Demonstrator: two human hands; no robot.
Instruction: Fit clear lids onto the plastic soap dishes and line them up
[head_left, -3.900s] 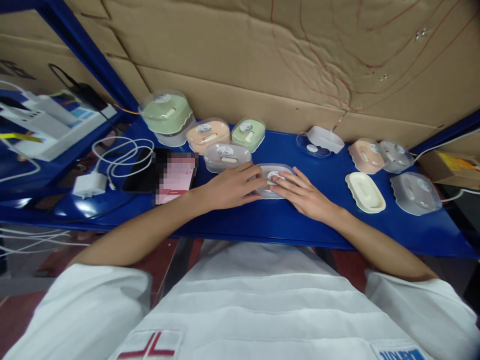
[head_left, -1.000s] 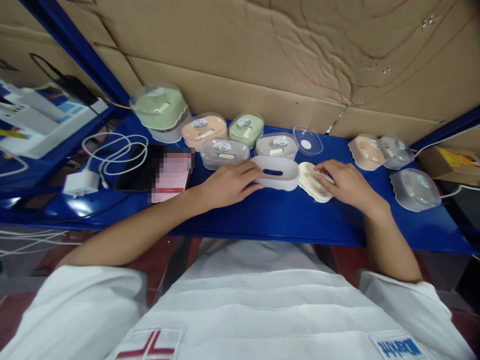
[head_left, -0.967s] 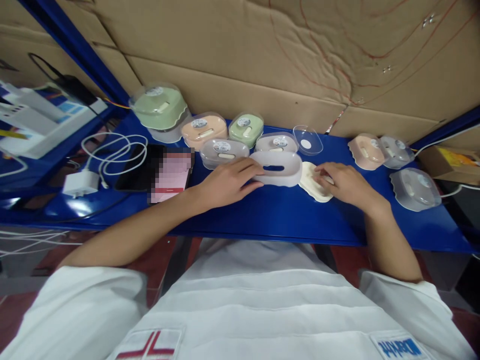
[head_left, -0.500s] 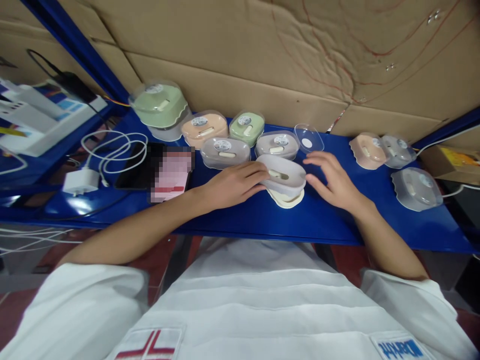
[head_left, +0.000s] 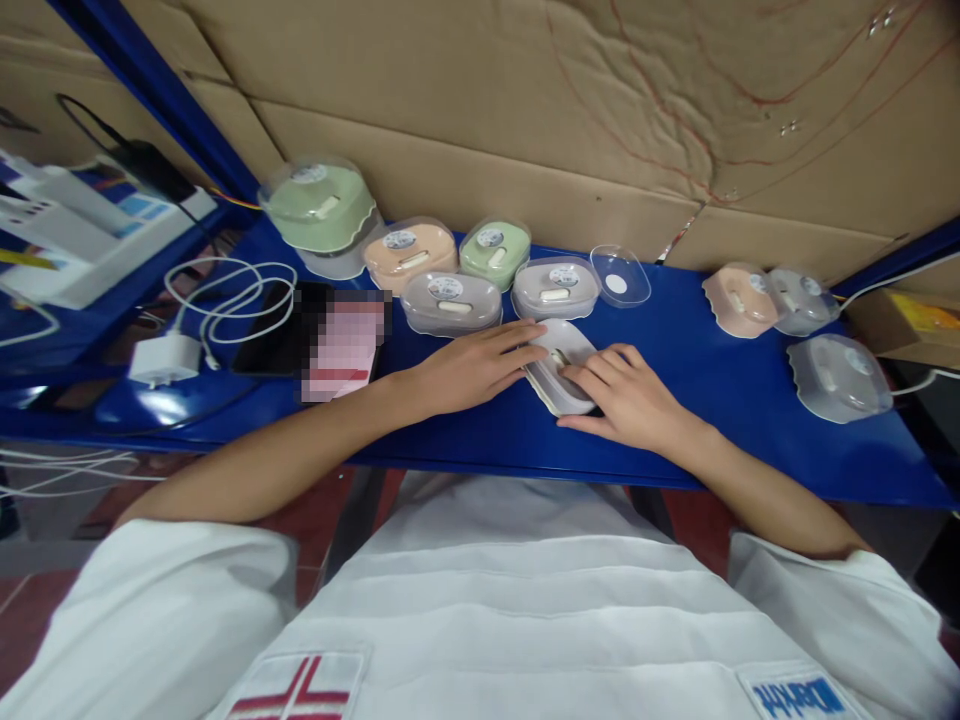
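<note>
A pale lilac soap box (head_left: 568, 340) without its clear lid lies on the blue table in front of me, its white base showing along the lower left rim. My left hand (head_left: 487, 362) holds its left side, fingers stretched together over the rim. With bent fingers, my right hand (head_left: 626, 395) reaches over the right side and down into the box, thumb along the near outer edge. Those fingers partly cover the middle slot. Just behind stands a lidded lilac soap box (head_left: 536, 291), and a loose clear lid (head_left: 634, 275) lies to its right.
Several lidded soap boxes line the back, among them a peach one (head_left: 420, 262) and a green one (head_left: 517, 262). More stand right, including a grey one (head_left: 844, 385). On the left lie a phone (head_left: 341, 355), a white charger (head_left: 165, 358) and its cable. Cardboard (head_left: 450, 120) walls the back.
My right hand has moved left and down from beside the box onto it. The lilac box has turned and now sits lower over its white base. My left hand stays at its left side.
</note>
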